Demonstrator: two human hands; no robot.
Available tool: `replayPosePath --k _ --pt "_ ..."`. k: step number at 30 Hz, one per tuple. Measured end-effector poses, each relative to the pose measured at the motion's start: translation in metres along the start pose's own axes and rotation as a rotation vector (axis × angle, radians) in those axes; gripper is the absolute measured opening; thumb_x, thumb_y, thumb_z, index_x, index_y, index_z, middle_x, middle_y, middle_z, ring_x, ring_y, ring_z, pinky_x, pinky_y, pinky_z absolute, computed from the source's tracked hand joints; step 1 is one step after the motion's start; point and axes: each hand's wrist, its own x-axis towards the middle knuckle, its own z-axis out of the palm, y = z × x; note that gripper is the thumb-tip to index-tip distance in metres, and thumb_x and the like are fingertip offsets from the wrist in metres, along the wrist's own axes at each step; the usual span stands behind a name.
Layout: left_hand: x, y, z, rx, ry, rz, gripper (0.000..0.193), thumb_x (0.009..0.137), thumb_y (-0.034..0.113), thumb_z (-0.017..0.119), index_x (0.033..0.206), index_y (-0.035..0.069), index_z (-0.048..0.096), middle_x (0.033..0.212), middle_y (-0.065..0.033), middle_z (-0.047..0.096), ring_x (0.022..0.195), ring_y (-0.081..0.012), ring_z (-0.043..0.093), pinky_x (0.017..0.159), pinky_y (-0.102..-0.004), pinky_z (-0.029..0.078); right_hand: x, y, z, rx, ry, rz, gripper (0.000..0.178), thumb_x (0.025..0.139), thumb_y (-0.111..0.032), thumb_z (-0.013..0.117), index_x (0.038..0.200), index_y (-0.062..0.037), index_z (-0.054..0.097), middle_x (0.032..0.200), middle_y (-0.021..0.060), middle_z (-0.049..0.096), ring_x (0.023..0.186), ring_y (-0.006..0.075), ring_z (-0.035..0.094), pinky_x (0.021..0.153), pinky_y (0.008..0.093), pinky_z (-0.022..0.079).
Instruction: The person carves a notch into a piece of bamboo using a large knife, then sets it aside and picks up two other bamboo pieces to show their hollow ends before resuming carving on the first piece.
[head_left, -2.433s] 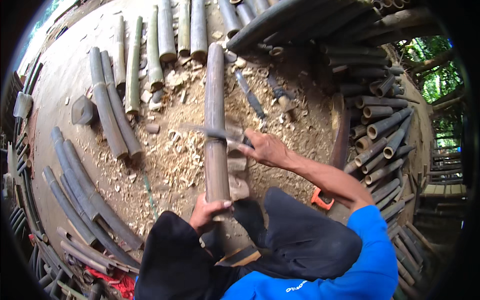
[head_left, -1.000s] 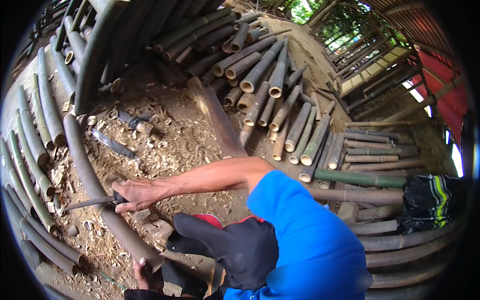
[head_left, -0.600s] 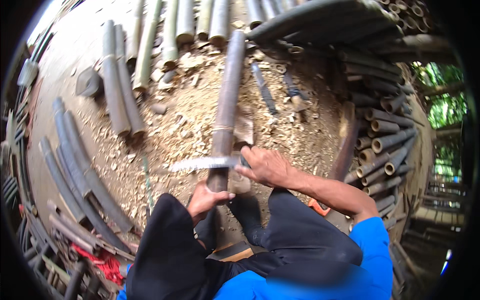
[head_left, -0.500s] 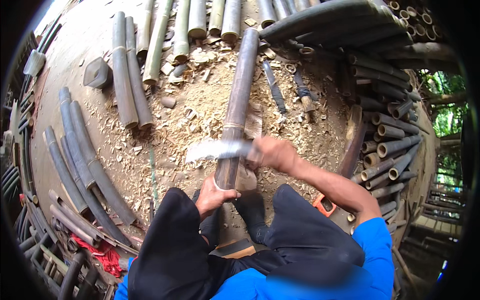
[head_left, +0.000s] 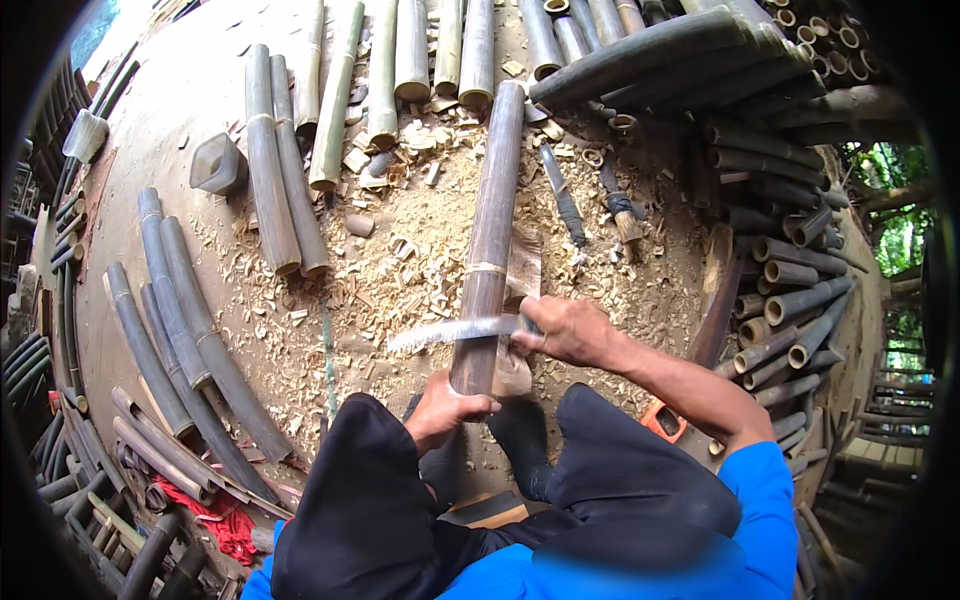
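A dark brown bamboo pole (head_left: 489, 205) lies lengthwise in front of me, its near end between my knees. My left hand (head_left: 442, 410) is closed around that near end, thumb over the top. In my right hand (head_left: 572, 330) is a curved hand saw (head_left: 440, 332). Its thin pale blade lies across the pole, just on the near side of a ring-like joint, with the tip sticking out to the left. The fingers of my right hand hide most of the saw's handle. Under the pole, a worn wooden block (head_left: 522, 265) shows partly on the right side.
Wood chips (head_left: 400, 250) and sawdust cover the ground. Two dark-handled blades (head_left: 562, 195) (head_left: 618, 205) lie beyond my right hand. Cut bamboo lengths (head_left: 180, 300) lie at left; a bamboo stack (head_left: 790, 270) fills the right. A plastic tub (head_left: 218, 166) and an orange tool (head_left: 663, 421) sit nearby.
The whole view has shifted, so everything sits slightly lower and farther right. The saw blade was blurred by motion and now looks sharper, still across the pole. My left hand keeps its grip.
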Motion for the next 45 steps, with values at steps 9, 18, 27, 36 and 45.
replayPosePath --k 9,18,27,36,45 --pt "0.005 -0.011 -0.019 0.029 -0.095 0.003 0.078 0.080 0.017 0.088 0.143 -0.005 0.046 0.121 -0.0142 0.065 0.106 -0.0218 0.069 0.094 -0.0377 0.059 -0.014 0.008 0.005 0.100 0.036 0.179 0.054 0.103 -0.058 0.055 0.104 -0.0037 0.056 0.078 0.0187 0.067 0.072 0.0407 0.072 0.061 0.0556 0.056" --pt "0.008 -0.014 -0.018 0.054 -0.135 -0.085 0.054 0.079 0.012 0.088 0.123 -0.002 0.061 0.104 -0.0095 0.071 0.099 -0.0208 0.072 0.088 -0.0358 0.060 -0.009 -0.004 -0.010 0.111 -0.013 0.127 0.044 0.107 -0.051 0.052 0.097 -0.0078 0.052 0.077 0.0146 0.066 0.068 0.0350 0.071 0.057 0.0489 0.057" --pt "0.013 -0.034 -0.027 -0.186 -0.180 -0.048 0.053 0.078 0.014 0.085 0.122 0.003 0.058 0.099 -0.0052 0.064 0.091 -0.0171 0.066 0.084 -0.0347 0.057 0.000 -0.006 -0.021 0.093 0.104 0.185 0.048 0.109 -0.049 0.047 0.095 -0.0034 0.052 0.068 0.0210 0.064 0.062 0.0395 0.068 0.055 0.0525 0.053" --pt "0.005 -0.044 -0.029 -0.346 -0.203 -0.069 0.061 0.075 0.017 0.084 0.126 0.004 0.055 0.104 -0.0059 0.064 0.094 -0.0177 0.065 0.087 -0.0334 0.054 0.006 -0.013 -0.018 0.103 -0.041 0.004 0.040 0.109 -0.046 0.050 0.101 -0.0069 0.053 0.079 0.0198 0.068 0.073 0.0424 0.071 0.059 0.0540 0.054" --pt "0.010 -0.047 -0.033 -0.334 -0.298 -0.083 0.068 0.075 0.012 0.084 0.135 0.001 0.053 0.117 -0.0115 0.068 0.103 -0.0219 0.069 0.092 -0.0362 0.057 0.002 -0.026 -0.027 -0.097 -0.137 0.079 0.046 0.102 -0.054 0.060 0.100 -0.0082 0.056 0.077 0.0200 0.069 0.073 0.0374 0.073 0.064 0.0502 0.058"
